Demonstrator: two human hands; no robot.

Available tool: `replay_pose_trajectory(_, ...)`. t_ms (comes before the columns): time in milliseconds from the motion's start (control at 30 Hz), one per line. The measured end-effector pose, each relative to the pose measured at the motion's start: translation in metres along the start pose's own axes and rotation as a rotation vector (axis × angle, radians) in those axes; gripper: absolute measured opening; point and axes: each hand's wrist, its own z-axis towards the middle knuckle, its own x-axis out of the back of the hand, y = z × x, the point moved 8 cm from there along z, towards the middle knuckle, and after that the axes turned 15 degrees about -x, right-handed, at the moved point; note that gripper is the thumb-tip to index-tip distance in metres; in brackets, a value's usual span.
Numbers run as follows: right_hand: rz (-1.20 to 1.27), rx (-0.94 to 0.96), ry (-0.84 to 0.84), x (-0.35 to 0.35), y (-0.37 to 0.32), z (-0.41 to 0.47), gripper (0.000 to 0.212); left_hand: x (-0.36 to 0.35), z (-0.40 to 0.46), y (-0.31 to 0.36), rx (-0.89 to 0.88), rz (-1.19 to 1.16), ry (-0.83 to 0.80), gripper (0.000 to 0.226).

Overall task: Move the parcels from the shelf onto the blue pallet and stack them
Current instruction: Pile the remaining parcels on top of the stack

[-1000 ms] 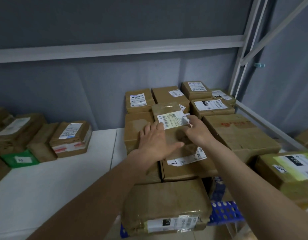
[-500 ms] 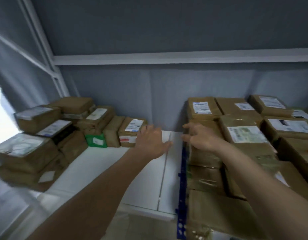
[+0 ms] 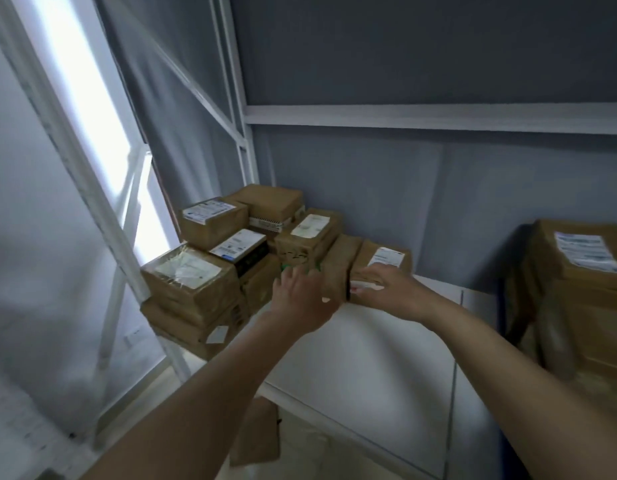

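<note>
Several brown taped parcels are heaped at the left end of the white shelf [image 3: 369,358]. My left hand [image 3: 300,301], fingers spread and holding nothing, reaches in front of a small green parcel [image 3: 285,267] and a narrow brown parcel [image 3: 338,268]. Beside it, my right hand [image 3: 386,292] rests its fingers on the front of a labelled brown parcel [image 3: 383,259] at the heap's right edge. At the far right, blurred, stands the stack of parcels [image 3: 577,271] on the blue pallet [image 3: 503,299], of which only a dark edge shows.
White metal shelf uprights [image 3: 102,237] and diagonal braces stand at the left, with a bright window behind. A grey wall backs the shelf and a white crossbeam [image 3: 438,119] runs above. One brown parcel [image 3: 255,434] lies below the shelf's front edge.
My view has swung left from the pallet stack to the shelf heap. Both hands left the parcel set on the stack and moved left to the shelf parcels.
</note>
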Motion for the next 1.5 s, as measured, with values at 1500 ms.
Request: replay_pose_trajectory(1500, 0.88, 0.119, -0.5, -0.148, -0.292, 0.198, 0.07, 0.098, 0.081, -0.338, 0.294, -0.914, 0.652, 0.05)
